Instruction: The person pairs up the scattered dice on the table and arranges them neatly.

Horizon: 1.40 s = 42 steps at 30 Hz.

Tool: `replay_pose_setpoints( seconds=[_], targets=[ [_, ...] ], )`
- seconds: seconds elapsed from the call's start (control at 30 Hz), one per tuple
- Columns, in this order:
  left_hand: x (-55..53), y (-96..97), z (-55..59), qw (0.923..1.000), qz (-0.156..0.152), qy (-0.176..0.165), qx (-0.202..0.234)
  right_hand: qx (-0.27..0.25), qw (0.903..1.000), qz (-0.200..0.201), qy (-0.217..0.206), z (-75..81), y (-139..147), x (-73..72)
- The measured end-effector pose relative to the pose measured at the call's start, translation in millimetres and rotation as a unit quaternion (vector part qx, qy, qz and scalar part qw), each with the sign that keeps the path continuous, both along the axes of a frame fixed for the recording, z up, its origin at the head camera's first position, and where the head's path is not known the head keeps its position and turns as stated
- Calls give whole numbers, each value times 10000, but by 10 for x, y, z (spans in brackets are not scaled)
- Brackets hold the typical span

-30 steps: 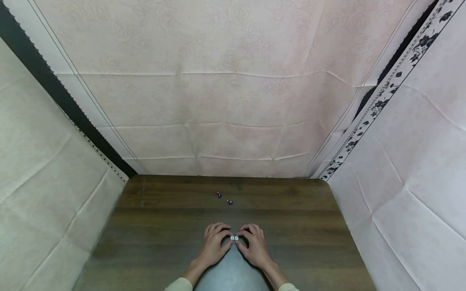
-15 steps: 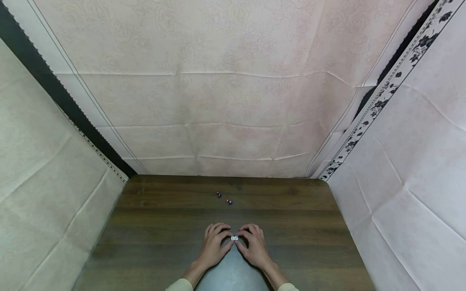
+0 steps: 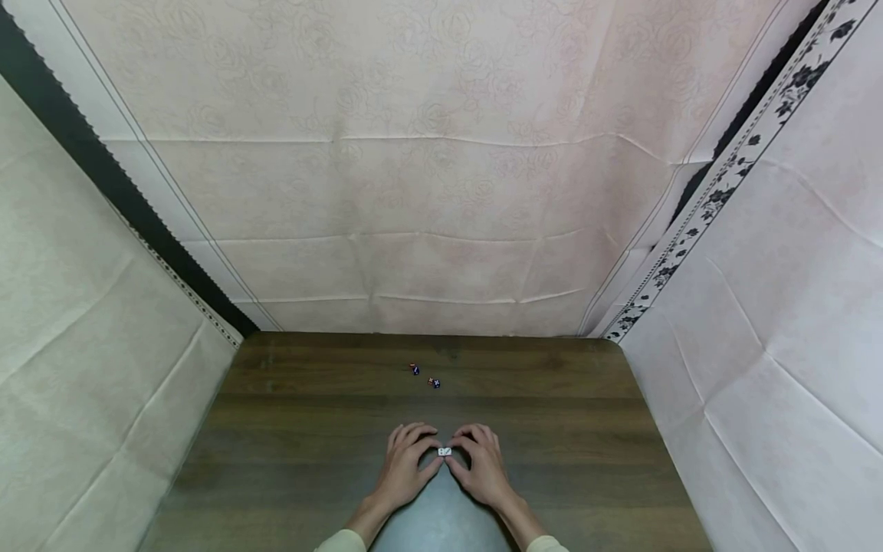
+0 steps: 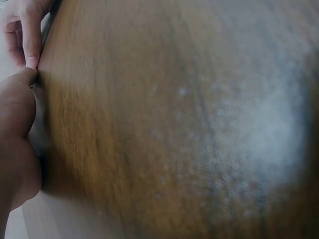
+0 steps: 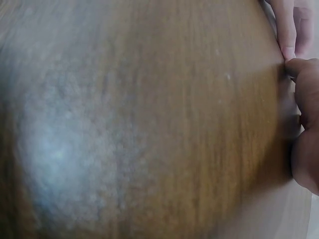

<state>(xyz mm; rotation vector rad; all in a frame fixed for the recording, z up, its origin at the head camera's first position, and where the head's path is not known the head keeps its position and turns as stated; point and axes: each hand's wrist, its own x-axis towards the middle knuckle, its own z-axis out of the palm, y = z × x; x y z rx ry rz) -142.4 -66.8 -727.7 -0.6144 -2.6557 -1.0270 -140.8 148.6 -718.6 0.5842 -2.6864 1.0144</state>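
White dice (image 3: 441, 451): two, abutting, between both hands, as I view them. Left hand (image 3: 405, 468): about eight o'clock from dice, thumb and finger pinching them. Right hand (image 3: 481, 468): about four o'clock, likewise pinching. Small dark pieces (image 3: 435, 383): toward twelve o'clock.

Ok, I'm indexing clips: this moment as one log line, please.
left hand: pinches left die | right hand: pinches right die | dice: white, side by side | dark pieces: on table, beyond hands

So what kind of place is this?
Maybe a screened-off spot for tabletop work: pale sheets hang on three sides of a wood-grained table, and someone is handling tiny white dice.
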Motion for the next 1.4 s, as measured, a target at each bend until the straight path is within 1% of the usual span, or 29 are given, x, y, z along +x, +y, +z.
replay_pose_setpoints(
  seconds=[0.07,0.17,0.33,0.5,0.57,0.7,0.77,0.97,1.07,1.23,1.4],
  targets=[
    [1,-9,-2,10000,-14,-81,27,-27,10000,16,-7,2,-2,-1],
    [3,-16,-5,9999,-18,-115,24,-58,10000,27,-19,0,-5,-2],
    [10,-20,-16,10000,-2,-95,18,-229,9996,74,-148,4,-5,3],
    [25,-16,-14,10000,9,-85,14,-593,9973,22,-433,39,13,-13],
    [29,-14,-8,10000,14,-83,19,-739,9953,13,-625,70,27,-34],
    [35,-10,12,10000,22,-59,32,-876,9906,109,-1042,161,65,-92],
    [36,-8,20,10000,22,-72,15,-855,9901,155,-1104,192,86,-123],
    [33,-2,34,9999,61,-103,-98,-723,9940,186,-802,243,137,-270],
    [34,2,40,9998,70,-151,-103,-728,9939,170,-808,280,151,-384],
    [33,10,32,9998,89,-194,-49,-695,9938,-7,-865,310,155,-581],
    [27,21,23,9998,133,-173,40,-701,9921,-123,-1037,313,126,-748]
  ],
)
